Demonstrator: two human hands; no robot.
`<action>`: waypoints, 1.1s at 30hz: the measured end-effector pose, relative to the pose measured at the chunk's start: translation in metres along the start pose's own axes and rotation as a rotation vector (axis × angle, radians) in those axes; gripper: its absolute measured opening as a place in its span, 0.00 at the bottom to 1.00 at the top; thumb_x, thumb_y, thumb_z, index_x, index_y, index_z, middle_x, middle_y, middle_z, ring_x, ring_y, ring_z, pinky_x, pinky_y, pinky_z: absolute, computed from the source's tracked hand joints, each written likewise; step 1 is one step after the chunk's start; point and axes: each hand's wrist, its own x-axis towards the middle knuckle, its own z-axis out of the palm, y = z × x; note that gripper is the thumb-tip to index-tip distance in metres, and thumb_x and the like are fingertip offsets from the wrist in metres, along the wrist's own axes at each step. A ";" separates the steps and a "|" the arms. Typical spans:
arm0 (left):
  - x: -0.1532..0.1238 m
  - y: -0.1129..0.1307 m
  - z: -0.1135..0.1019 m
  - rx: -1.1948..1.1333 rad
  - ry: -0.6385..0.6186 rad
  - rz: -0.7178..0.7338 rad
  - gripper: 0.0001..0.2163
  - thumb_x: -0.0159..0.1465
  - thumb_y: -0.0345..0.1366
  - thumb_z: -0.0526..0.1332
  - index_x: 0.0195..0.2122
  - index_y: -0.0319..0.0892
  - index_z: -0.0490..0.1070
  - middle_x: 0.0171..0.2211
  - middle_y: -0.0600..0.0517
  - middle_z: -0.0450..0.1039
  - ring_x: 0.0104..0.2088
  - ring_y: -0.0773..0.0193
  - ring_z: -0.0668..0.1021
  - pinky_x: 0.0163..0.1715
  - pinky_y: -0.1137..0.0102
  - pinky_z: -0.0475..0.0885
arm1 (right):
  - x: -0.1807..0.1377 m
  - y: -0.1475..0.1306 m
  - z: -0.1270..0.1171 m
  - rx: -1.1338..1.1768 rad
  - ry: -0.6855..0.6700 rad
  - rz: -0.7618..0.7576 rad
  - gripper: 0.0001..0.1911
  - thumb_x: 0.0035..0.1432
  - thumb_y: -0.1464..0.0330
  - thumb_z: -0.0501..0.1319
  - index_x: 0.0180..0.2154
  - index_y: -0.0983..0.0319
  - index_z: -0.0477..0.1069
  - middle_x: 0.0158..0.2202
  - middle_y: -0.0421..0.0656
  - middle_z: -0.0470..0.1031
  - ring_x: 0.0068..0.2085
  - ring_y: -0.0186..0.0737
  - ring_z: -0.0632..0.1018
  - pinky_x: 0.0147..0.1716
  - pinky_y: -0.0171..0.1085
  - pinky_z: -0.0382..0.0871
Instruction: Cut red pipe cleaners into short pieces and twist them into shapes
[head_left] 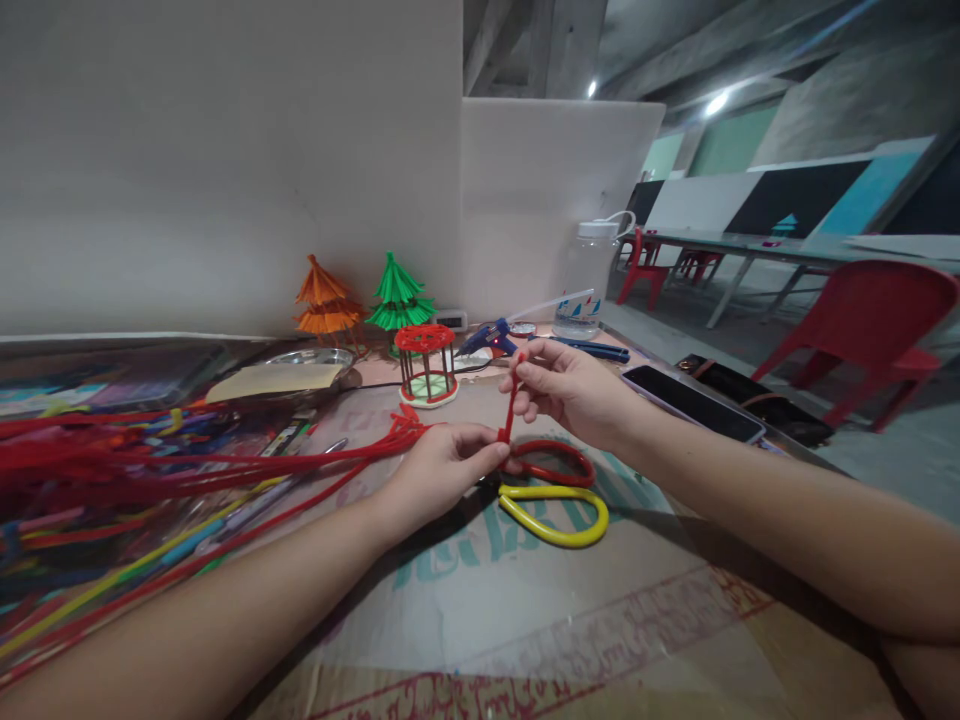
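My left hand (442,468) pinches the lower end of a short red pipe cleaner (510,412) between thumb and fingers. My right hand (564,385) is closed on its upper end, holding it nearly upright above the cardboard. Just beyond my left fingertips lie a red pipe-cleaner loop (556,462) and a yellow loop (559,515), flat on the cardboard sheet (525,620). A small red and green pipe-cleaner lantern (427,365) stands behind my hands.
A heap of coloured pipe cleaners (112,470) spreads over the left. Orange (326,298) and green (399,295) paper trees, a metal bowl (311,358), a blue glue gun (491,337), a plastic bottle (589,280) and a phone (690,400) sit at the back. Red chairs (870,320) stand right.
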 end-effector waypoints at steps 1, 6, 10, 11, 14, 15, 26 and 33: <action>0.000 0.001 0.000 0.000 0.001 -0.011 0.12 0.64 0.43 0.62 0.35 0.39 0.77 0.36 0.47 0.83 0.35 0.61 0.80 0.37 0.71 0.71 | 0.000 0.000 0.000 0.001 0.013 -0.011 0.16 0.52 0.65 0.73 0.36 0.62 0.69 0.30 0.39 0.80 0.25 0.29 0.79 0.25 0.27 0.74; 0.001 0.002 -0.001 -0.006 0.018 -0.032 0.12 0.64 0.44 0.62 0.37 0.39 0.77 0.37 0.47 0.84 0.36 0.61 0.81 0.38 0.71 0.71 | 0.000 -0.003 0.001 0.002 0.032 -0.047 0.17 0.50 0.64 0.74 0.34 0.61 0.68 0.29 0.37 0.79 0.26 0.29 0.79 0.25 0.28 0.74; 0.003 -0.001 -0.002 -0.048 0.030 -0.041 0.13 0.64 0.44 0.63 0.37 0.39 0.77 0.37 0.46 0.83 0.38 0.60 0.81 0.40 0.69 0.72 | 0.002 -0.007 -0.002 -0.050 0.083 -0.063 0.18 0.52 0.58 0.71 0.36 0.60 0.68 0.35 0.41 0.80 0.28 0.30 0.79 0.27 0.30 0.74; 0.003 -0.002 -0.002 -0.061 0.041 -0.044 0.13 0.64 0.44 0.63 0.37 0.38 0.78 0.37 0.46 0.83 0.37 0.60 0.81 0.40 0.69 0.72 | 0.003 -0.009 -0.005 -0.105 0.104 -0.084 0.18 0.53 0.57 0.70 0.37 0.60 0.69 0.36 0.41 0.79 0.29 0.31 0.79 0.28 0.31 0.74; 0.006 -0.002 -0.003 -0.121 0.096 -0.063 0.12 0.62 0.43 0.65 0.35 0.38 0.78 0.36 0.45 0.83 0.35 0.61 0.81 0.38 0.70 0.72 | 0.005 -0.018 -0.017 -0.507 0.081 -0.109 0.14 0.56 0.60 0.67 0.39 0.60 0.69 0.32 0.40 0.75 0.28 0.34 0.77 0.27 0.34 0.73; 0.006 -0.002 -0.004 -0.163 0.114 -0.077 0.12 0.62 0.43 0.65 0.34 0.38 0.78 0.36 0.45 0.83 0.34 0.61 0.81 0.37 0.70 0.72 | 0.004 -0.021 -0.020 -0.696 0.015 -0.078 0.13 0.57 0.60 0.65 0.39 0.61 0.69 0.30 0.39 0.74 0.27 0.34 0.76 0.26 0.35 0.71; 0.009 0.003 -0.005 -0.441 0.177 -0.201 0.14 0.57 0.43 0.71 0.36 0.37 0.75 0.39 0.43 0.83 0.33 0.61 0.82 0.38 0.66 0.75 | -0.042 -0.016 0.004 -1.627 -0.512 0.219 0.18 0.52 0.55 0.66 0.42 0.57 0.72 0.38 0.45 0.78 0.33 0.45 0.76 0.25 0.37 0.58; 0.010 -0.001 -0.005 -0.417 0.154 -0.168 0.12 0.57 0.42 0.70 0.32 0.38 0.74 0.38 0.45 0.83 0.32 0.64 0.82 0.38 0.67 0.75 | -0.038 -0.007 0.001 -1.568 -0.479 0.209 0.19 0.57 0.57 0.61 0.47 0.59 0.71 0.41 0.48 0.78 0.34 0.45 0.76 0.27 0.38 0.61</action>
